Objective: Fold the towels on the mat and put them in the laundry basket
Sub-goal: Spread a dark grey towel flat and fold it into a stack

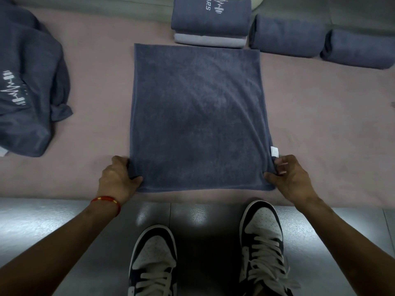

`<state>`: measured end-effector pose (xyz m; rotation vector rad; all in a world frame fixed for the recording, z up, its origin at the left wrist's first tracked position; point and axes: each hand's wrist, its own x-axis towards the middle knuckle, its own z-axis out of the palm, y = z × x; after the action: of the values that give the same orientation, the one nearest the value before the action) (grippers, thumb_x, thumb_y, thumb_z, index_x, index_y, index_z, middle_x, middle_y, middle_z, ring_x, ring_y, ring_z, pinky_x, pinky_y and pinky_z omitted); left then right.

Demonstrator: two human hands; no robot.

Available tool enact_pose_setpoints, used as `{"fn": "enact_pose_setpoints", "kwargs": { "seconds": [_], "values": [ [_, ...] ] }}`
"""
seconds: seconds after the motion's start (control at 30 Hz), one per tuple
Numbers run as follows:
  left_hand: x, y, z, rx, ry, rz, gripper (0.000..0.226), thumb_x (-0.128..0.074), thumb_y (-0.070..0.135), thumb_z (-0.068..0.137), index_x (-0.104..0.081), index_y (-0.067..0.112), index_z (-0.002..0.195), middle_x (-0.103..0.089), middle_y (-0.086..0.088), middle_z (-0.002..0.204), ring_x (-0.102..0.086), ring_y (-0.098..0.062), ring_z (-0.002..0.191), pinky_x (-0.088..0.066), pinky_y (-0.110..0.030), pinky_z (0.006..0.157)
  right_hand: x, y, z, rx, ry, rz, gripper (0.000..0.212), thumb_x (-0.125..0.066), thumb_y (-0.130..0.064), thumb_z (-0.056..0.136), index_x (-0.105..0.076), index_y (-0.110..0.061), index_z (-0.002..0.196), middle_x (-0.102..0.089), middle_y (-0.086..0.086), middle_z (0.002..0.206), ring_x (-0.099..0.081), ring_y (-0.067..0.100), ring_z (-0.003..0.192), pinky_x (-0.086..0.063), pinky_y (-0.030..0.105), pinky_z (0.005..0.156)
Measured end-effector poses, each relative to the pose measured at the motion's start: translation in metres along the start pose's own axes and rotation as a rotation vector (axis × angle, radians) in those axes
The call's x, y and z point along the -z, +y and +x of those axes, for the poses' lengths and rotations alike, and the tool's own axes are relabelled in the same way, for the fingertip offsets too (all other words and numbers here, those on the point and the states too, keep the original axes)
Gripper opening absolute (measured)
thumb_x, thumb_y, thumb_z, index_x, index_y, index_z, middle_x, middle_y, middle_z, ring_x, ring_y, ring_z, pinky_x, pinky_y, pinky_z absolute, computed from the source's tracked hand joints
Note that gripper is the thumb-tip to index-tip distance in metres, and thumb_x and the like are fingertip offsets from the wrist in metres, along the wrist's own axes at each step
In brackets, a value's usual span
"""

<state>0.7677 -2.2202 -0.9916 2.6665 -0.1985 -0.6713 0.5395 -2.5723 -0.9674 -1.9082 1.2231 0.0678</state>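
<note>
A dark grey-blue towel (196,116) lies flat on the pink mat (96,60), folded into a tall rectangle. My left hand (118,178) pinches its near left corner. My right hand (290,178) pinches its near right corner, just below a small white label (274,151). A heap of unfolded grey towels (27,82) with a white logo lies at the left of the mat. Folded towels sit at the far side: a stack (210,20) with a lighter one beneath, and two more folded towels (286,34) (359,50) to its right.
The mat's near edge meets a shiny grey floor (42,221). My two sneakers (154,261) (261,242) stand on it just in front of the mat. A pale rounded object (259,2) peeks out at the top behind the folded stack.
</note>
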Motion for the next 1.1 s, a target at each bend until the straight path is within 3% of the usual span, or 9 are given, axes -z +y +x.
{"fn": "enact_pose_setpoints", "kwargs": {
  "seconds": [0.17, 0.23, 0.43, 0.53, 0.63, 0.8, 0.93, 1.0, 1.1],
  "values": [
    [0.016, 0.000, 0.023, 0.052, -0.175, 0.066, 0.055, -0.088, 0.030, 0.064, -0.059, 0.009, 0.106, -0.060, -0.005, 0.094, -0.062, -0.028, 0.094, -0.041, -0.027, 0.072, 0.022, 0.003, 0.005, 0.104, -0.261, 0.153, 0.034, -0.071, -0.011, 0.092, -0.052, -0.030, 0.112, -0.067, 0.024, 0.087, -0.066, 0.030, 0.081, -0.052, 0.039, 0.074],
    [0.016, 0.000, 0.022, 0.050, -0.174, 0.031, 0.056, -0.088, 0.028, 0.065, -0.056, 0.010, 0.107, -0.061, -0.005, 0.097, -0.060, -0.027, 0.094, -0.041, -0.028, 0.073, 0.032, 0.001, 0.006, 0.144, -0.325, 0.220, 0.023, -0.068, -0.009, 0.094, -0.061, -0.024, 0.110, -0.057, 0.035, 0.087, -0.055, 0.026, 0.073, -0.048, 0.033, 0.065],
    [0.019, 0.007, -0.003, -0.019, -0.166, -0.077, 0.018, -0.076, 0.030, 0.074, -0.063, 0.020, 0.082, -0.063, -0.001, 0.078, -0.059, -0.021, 0.076, -0.039, -0.028, 0.062, 0.042, 0.009, 0.015, 0.065, -0.428, 0.483, 0.040, -0.077, -0.040, 0.080, -0.077, -0.014, 0.110, -0.070, 0.013, 0.124, -0.066, 0.023, 0.109, -0.058, 0.029, 0.083],
    [0.023, -0.003, -0.012, 0.032, -0.126, -0.368, 0.011, -0.075, 0.013, 0.086, -0.065, 0.014, 0.083, -0.069, -0.005, 0.079, -0.062, -0.016, 0.070, -0.047, -0.023, 0.057, 0.044, 0.011, 0.015, 0.009, -0.436, 0.583, 0.026, -0.064, -0.016, 0.088, -0.075, -0.008, 0.111, -0.068, 0.016, 0.128, -0.068, 0.024, 0.111, -0.059, 0.027, 0.081],
    [0.030, -0.024, -0.024, 0.133, -0.293, -0.743, 0.032, -0.076, 0.000, 0.081, -0.059, -0.006, 0.106, -0.069, -0.028, 0.095, -0.067, -0.028, 0.071, -0.056, -0.024, 0.055, 0.049, 0.022, 0.009, -0.013, -0.473, 0.447, 0.034, -0.084, -0.025, 0.074, -0.078, -0.011, 0.105, -0.072, 0.010, 0.123, -0.069, 0.019, 0.112, -0.058, 0.022, 0.083],
    [0.048, -0.042, -0.037, -0.075, -0.403, -0.733, 0.054, -0.066, -0.014, 0.083, -0.037, 0.016, 0.117, -0.065, -0.031, 0.090, -0.061, -0.032, 0.065, -0.056, -0.031, 0.057, 0.051, 0.032, 0.001, 0.010, -0.502, 0.365, 0.026, -0.067, -0.008, 0.085, -0.078, -0.012, 0.108, -0.072, 0.008, 0.121, -0.066, 0.028, 0.116, -0.058, 0.025, 0.084],
    [0.074, -0.039, -0.018, -0.180, -0.609, -0.732, 0.054, -0.064, -0.022, 0.079, -0.064, 0.012, 0.120, -0.072, -0.017, 0.109, -0.068, -0.029, 0.097, -0.058, -0.031, 0.083, 0.064, 0.011, 0.004, 0.074, -0.622, 0.475, 0.051, -0.058, 0.016, 0.082, -0.069, -0.009, 0.126, -0.067, 0.015, 0.131, -0.062, 0.026, 0.125, -0.052, 0.028, 0.099],
    [0.086, -0.033, -0.005, -0.184, -0.720, -0.731, 0.062, -0.059, -0.026, 0.074, -0.066, 0.008, 0.125, -0.069, -0.019, 0.122, -0.066, -0.029, 0.113, -0.053, -0.031, 0.096, 0.071, 0.000, 0.010, 0.141, -0.648, 0.439, 0.056, -0.084, -0.006, 0.071, -0.070, -0.012, 0.125, -0.068, 0.013, 0.130, -0.063, 0.024, 0.124, -0.051, 0.026, 0.100],
    [0.099, -0.016, 0.013, -0.276, -0.556, -0.575, 0.040, -0.071, -0.010, 0.076, -0.075, 0.014, 0.109, -0.074, -0.015, 0.111, -0.068, -0.019, 0.104, -0.052, -0.021, 0.092, 0.073, -0.016, 0.019, 0.224, -0.495, 0.333, 0.070, -0.097, -0.041, 0.048, -0.078, -0.020, 0.112, -0.074, 0.011, 0.119, -0.071, 0.018, 0.110, -0.056, 0.021, 0.089]
  ]
}}
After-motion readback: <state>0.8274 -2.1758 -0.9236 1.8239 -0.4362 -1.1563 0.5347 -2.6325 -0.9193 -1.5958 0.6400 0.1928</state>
